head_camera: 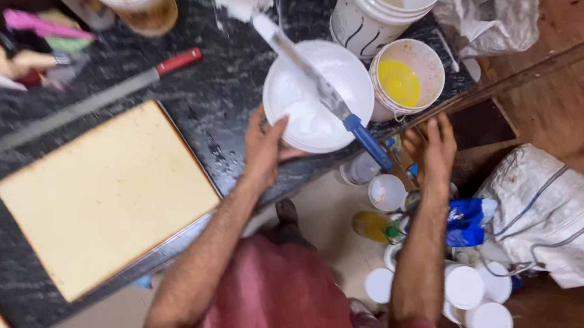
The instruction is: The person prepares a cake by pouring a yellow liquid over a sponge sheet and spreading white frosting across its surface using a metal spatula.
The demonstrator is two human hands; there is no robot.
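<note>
Dark speckled stone makes up the surface (213,109), which runs from the upper left down to an edge just in front of the person.

White bowl (318,93) of white cream sits at that edge. Left hand (266,144) is at its near-left rim, thumb on the rim and fingers curled beneath, so this grip is closed on the bowl.

Long palette knife (316,82) lies across the bowl. Its long axis runs diagonally: the cream-coated tip points up and away to the left of the grips, and the blue handle (370,142) overhangs the bowl's near-right rim and the surface edge.

Right hand (435,151) is just right of that handle, fingers extended and spread, clamped on nothing; whether a fingertip touches the handle cannot be told. The handle end, not the blade, faces this hand, and the right hand is the nearer of the two to it.

Beyond the right grip stands a small bucket with yellow liquid (406,79), touching or just beside the bowl; a larger white bucket (380,11) stands farther off. Well left of the left grip lies a rectangular sponge sheet (105,198) on a tray, with a red-handled long knife (102,100) above it.

Below the right grip, on the floor, stand white-lidded jars (476,296) and a white sack (552,212).
</note>
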